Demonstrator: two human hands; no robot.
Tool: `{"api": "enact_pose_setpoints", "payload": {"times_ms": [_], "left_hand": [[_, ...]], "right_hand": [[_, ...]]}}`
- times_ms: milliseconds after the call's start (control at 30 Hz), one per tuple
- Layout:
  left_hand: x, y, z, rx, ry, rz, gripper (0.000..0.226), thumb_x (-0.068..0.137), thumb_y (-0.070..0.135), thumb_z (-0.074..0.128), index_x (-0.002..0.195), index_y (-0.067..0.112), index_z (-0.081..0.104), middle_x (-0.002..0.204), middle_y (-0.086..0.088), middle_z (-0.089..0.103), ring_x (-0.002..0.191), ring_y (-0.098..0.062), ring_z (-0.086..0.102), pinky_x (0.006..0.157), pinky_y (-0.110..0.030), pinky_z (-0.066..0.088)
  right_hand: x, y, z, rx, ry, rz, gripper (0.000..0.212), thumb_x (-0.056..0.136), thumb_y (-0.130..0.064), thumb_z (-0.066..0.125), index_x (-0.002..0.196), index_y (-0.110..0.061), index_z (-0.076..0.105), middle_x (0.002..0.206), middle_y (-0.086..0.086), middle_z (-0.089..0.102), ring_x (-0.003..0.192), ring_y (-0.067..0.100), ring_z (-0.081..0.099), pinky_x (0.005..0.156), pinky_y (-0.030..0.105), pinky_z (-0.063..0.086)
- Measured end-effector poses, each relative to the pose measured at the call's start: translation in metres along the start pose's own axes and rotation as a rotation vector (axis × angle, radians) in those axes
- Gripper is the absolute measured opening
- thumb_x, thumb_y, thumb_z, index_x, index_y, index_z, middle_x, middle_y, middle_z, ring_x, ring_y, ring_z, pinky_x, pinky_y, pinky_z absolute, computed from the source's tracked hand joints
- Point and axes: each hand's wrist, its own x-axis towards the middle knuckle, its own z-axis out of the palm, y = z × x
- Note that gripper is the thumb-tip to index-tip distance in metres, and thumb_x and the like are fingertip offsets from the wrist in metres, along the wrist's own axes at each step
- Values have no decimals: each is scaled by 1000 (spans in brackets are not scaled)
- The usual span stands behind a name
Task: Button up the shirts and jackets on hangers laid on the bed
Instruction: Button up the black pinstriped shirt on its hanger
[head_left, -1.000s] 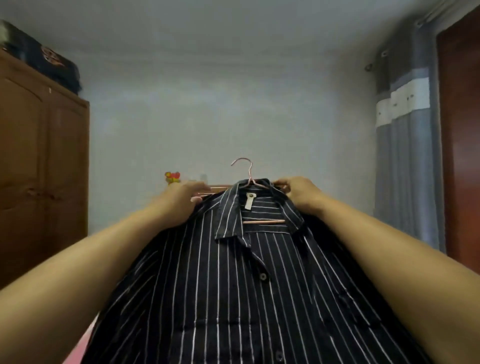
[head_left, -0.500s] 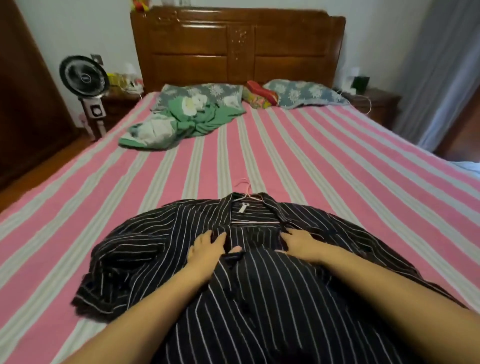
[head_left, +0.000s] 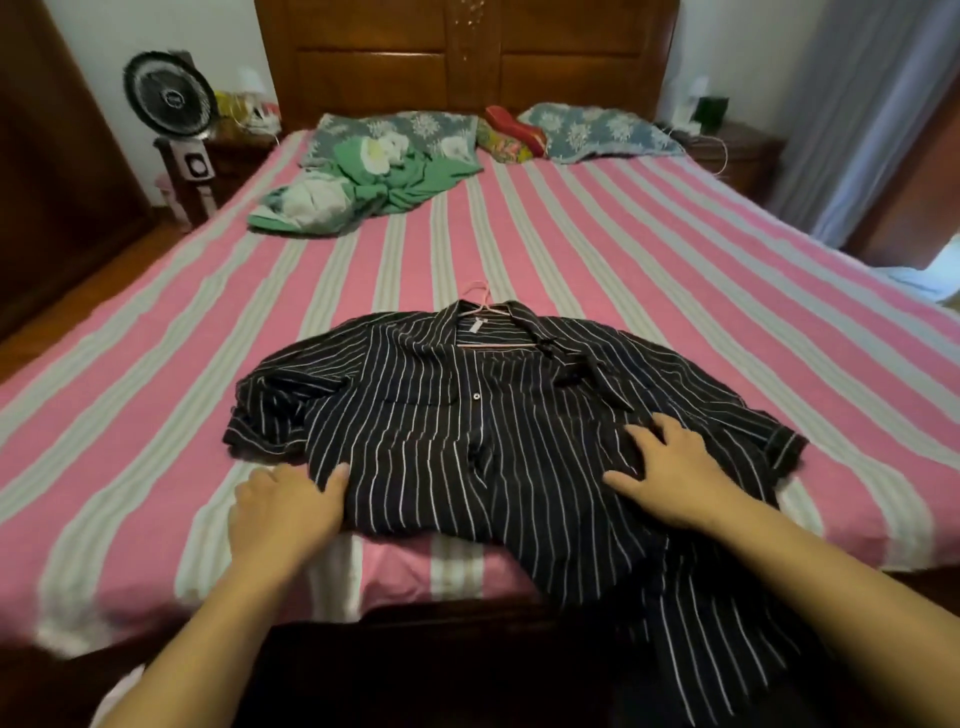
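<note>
pink-striped bed (head_left: 675, 249): both hands' spread fingers (head_left: 649, 431) press the shirt (head_left: 441, 415).

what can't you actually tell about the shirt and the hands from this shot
- Striped shirt, head view: the lower hem hangs over the bed edge into shadow, so the lower buttons are unreadable.
- Hanger: only hook and one bar show; the collar covers the rest.
- Left hand: fingertips tucked under the fabric.
- Right hand: lies flat, palm hidden.

Matt cloth shirt (head_left: 493, 441); glossy wooden headboard (head_left: 467, 57).
</note>
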Motion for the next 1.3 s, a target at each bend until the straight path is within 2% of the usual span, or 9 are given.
{"api": "enact_pose_setpoints", "payload": {"times_ms": [100, 300, 500, 633, 767, 833, 967, 1100, 1300], "left_hand": [[1, 8, -2, -158, -151, -16, 74, 90, 70, 47, 130, 9, 62, 134, -22, 60, 120, -40, 55, 104, -46, 46], [-37, 65, -52, -1650, -370, 14, 20, 102, 16, 55, 119, 6, 59, 102, -12, 72, 76, -19, 73, 55, -31, 58], [-54, 11, -92, -1214, -608, 146, 43, 90, -6, 66, 130, 6, 54, 112, -19, 74, 97, -34, 74, 77, -45, 61], [-71, -28, -126, -435, -572, 271, 74, 92, 4, 70, 147, 39, 34, 126, -9, 59, 85, -26, 70, 61, -39, 58], [-100, -19, -82, 33, -938, 372, 43, 103, 16, 57, 143, 17, 42, 106, -23, 73, 58, -24, 70, 53, -35, 60], [-101, -3, -68, 109, -1011, 449, 27, 107, 25, 48, 129, 11, 51, 103, -21, 75, 53, -19, 67, 52, -29, 57], [-72, 33, -62, -197, -752, 592, 19, 105, 33, 51, 109, 19, 64, 86, -4, 76, 60, -12, 68, 54, -25, 52], [-30, 78, -58, -632, -523, 505, 13, 103, 17, 56, 101, 15, 68, 81, -5, 70, 63, -13, 63, 55, -24, 52], [78, 147, -15, -291, -210, 480, 17, 97, 20, 59, 110, 24, 69, 110, 3, 67, 105, -20, 64, 94, -37, 54]], "right_hand": [[-25, 3, 7, 3, 52, 124, 93, 87, -73, 52, 159, -27, 16, 166, 9, 6, 151, 36, 12, 120, 54, 21], [-60, 3, 15, 121, 73, 189, 74, 89, -47, 61, 152, -18, 33, 165, 9, 8, 149, 35, 9, 117, 57, 28], [-83, 0, 37, -9, -32, 124, 89, 89, -30, 67, 159, -22, 12, 165, 10, 0, 150, 39, 8, 118, 53, 28], [-78, 12, 21, -28, 214, 61, 44, 90, -8, 57, 134, -16, 59, 136, 13, 38, 119, 40, 50, 96, 50, 49], [-80, -2, -20, 90, 410, 34, 26, 86, -2, 51, 101, -15, 68, 100, 7, 57, 89, 34, 61, 76, 41, 50], [-84, -13, -29, 3, 168, -49, 35, 85, -2, 48, 104, -21, 71, 108, 6, 68, 96, 29, 64, 84, 41, 55], [-82, -31, -41, -186, -565, -165, 34, 101, -25, 53, 133, -28, 62, 129, -6, 65, 113, 15, 62, 102, 34, 49], [-23, -56, -73, 317, -73, -180, 16, 102, -22, 54, 111, -22, 68, 96, -2, 72, 82, 15, 69, 76, 30, 59], [118, -95, -63, 317, 128, -121, 26, 96, -12, 54, 112, -21, 72, 110, -1, 70, 100, 22, 66, 90, 36, 54]]}}
